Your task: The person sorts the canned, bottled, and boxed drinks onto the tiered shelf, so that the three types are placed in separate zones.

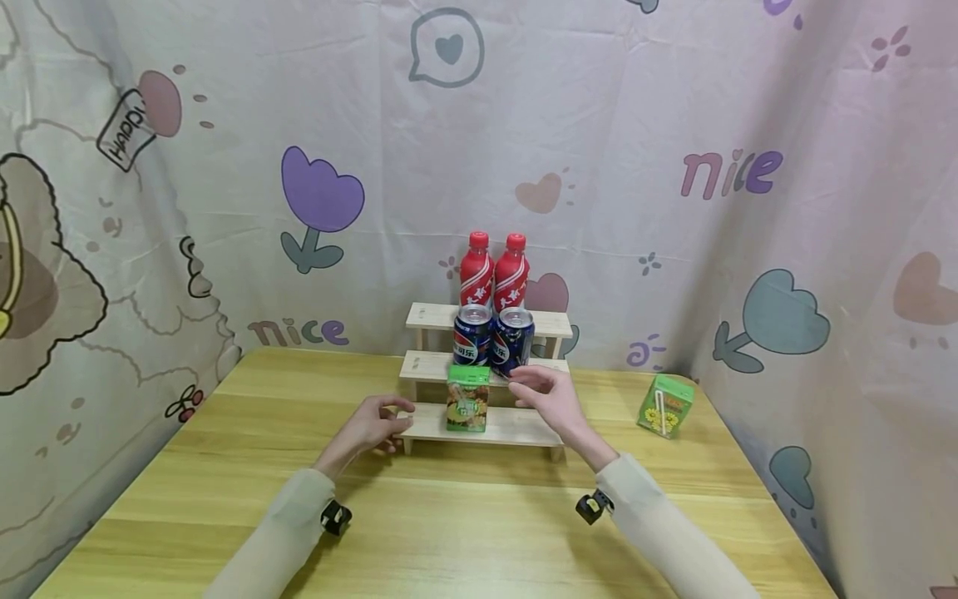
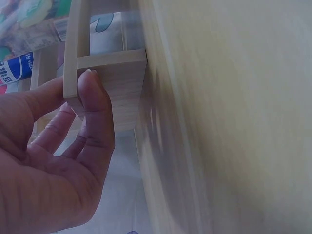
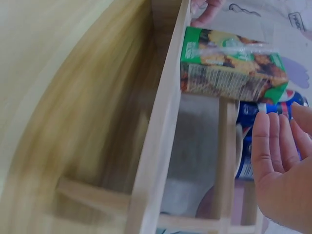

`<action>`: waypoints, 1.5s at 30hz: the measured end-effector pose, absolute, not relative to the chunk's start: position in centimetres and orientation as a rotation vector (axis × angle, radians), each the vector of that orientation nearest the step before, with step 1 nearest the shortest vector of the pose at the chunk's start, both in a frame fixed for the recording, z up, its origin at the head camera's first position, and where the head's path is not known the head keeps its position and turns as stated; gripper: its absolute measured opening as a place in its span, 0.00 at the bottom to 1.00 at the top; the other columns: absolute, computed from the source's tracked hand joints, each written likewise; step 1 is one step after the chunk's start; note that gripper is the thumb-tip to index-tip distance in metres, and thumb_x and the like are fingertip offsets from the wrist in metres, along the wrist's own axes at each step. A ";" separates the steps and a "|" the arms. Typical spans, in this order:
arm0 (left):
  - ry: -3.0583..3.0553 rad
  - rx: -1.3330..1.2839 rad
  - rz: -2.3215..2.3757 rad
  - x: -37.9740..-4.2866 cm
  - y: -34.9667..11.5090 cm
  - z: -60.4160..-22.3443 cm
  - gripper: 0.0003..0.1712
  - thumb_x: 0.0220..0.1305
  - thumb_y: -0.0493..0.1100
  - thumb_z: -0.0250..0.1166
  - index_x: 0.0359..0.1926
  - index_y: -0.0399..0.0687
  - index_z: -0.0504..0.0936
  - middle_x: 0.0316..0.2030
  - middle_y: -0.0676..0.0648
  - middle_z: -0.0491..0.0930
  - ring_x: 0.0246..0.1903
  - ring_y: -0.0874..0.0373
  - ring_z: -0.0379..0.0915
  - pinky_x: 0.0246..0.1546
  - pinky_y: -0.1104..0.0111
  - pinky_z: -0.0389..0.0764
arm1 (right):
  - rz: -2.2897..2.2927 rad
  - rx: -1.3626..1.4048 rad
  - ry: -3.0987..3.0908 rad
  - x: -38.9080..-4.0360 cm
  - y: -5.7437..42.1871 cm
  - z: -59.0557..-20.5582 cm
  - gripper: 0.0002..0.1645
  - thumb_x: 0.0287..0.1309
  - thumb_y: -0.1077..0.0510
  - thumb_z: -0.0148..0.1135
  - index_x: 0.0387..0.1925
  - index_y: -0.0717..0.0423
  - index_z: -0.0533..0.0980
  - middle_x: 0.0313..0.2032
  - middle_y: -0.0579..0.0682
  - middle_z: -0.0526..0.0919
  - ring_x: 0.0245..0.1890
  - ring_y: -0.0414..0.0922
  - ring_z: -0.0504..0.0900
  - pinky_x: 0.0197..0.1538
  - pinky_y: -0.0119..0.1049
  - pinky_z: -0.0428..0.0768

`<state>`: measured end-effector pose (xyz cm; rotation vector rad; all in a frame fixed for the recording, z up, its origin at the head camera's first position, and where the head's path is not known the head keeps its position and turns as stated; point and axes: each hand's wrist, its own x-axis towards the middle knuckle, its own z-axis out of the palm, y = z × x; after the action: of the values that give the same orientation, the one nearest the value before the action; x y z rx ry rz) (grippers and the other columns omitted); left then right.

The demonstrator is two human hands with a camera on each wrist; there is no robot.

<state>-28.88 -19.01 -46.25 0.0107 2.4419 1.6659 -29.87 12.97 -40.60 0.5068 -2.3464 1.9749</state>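
A three-step wooden rack (image 1: 516,426) stands on the table. My left hand (image 1: 372,424) pinches the left end of its lowest step; the left wrist view shows the thumb (image 2: 92,92) beneath the board's corner. On that step, left of the middle, a green juice box (image 1: 467,399) stands upright. Two blue cola cans (image 1: 472,335) stand side by side on the middle step, and two red bottles (image 1: 477,270) on the top one. Right of the juice box, my right hand (image 1: 552,401) hovers over the lowest step with fingers loosely extended, close to the right can, holding nothing.
Another green juice box (image 1: 665,406) stands apart on the table's right side, with a white straw on its face. Behind the wooden table (image 1: 464,532) hangs a printed curtain (image 1: 449,150). A black camera band sits on each wrist.
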 end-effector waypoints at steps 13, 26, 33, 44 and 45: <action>2.435 0.015 1.679 -28.7 -18.9 -46.2 0.17 0.64 0.35 0.65 0.54 0.40 0.78 0.26 0.44 0.75 0.21 0.54 0.76 0.23 0.61 0.85 | 1.995 0.231 -2.254 -30.0 17.3 -42.2 0.19 0.60 0.60 0.66 0.51 0.67 0.78 0.43 0.64 0.84 0.37 0.51 0.84 0.34 0.33 0.87; 2.419 0.007 1.704 -28.8 -18.9 -46.5 0.18 0.64 0.36 0.65 0.55 0.42 0.76 0.25 0.46 0.72 0.21 0.54 0.77 0.23 0.61 0.85 | 2.026 -0.054 -2.174 -29.2 22.8 -44.5 0.16 0.61 0.57 0.67 0.48 0.61 0.79 0.35 0.43 0.86 0.36 0.39 0.83 0.38 0.32 0.87; 2.419 0.006 1.712 -28.8 -18.9 -46.5 0.16 0.64 0.35 0.65 0.52 0.43 0.78 0.24 0.47 0.71 0.20 0.53 0.77 0.23 0.60 0.85 | 2.042 -0.181 -2.036 -28.9 25.5 -45.7 0.15 0.61 0.60 0.67 0.48 0.63 0.80 0.32 0.37 0.86 0.34 0.36 0.83 0.36 0.29 0.86; 2.443 0.017 1.692 -28.8 -19.0 -46.5 0.15 0.64 0.35 0.65 0.51 0.43 0.78 0.25 0.46 0.73 0.21 0.53 0.77 0.22 0.61 0.85 | 1.912 -0.427 -1.733 -28.7 29.7 -46.7 0.13 0.56 0.62 0.70 0.43 0.63 0.80 0.25 0.34 0.81 0.27 0.31 0.77 0.28 0.19 0.78; 2.439 0.016 1.696 -28.8 -19.0 -46.6 0.15 0.64 0.35 0.65 0.52 0.42 0.78 0.25 0.46 0.73 0.21 0.53 0.77 0.22 0.61 0.85 | 1.891 -0.444 -1.703 -28.8 30.0 -46.7 0.13 0.55 0.62 0.71 0.41 0.62 0.80 0.25 0.34 0.80 0.26 0.30 0.76 0.28 0.18 0.77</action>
<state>-28.77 -19.03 -46.55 0.0165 2.4388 1.6956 -28.78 29.95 -46.71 -0.4440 -1.7031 1.8915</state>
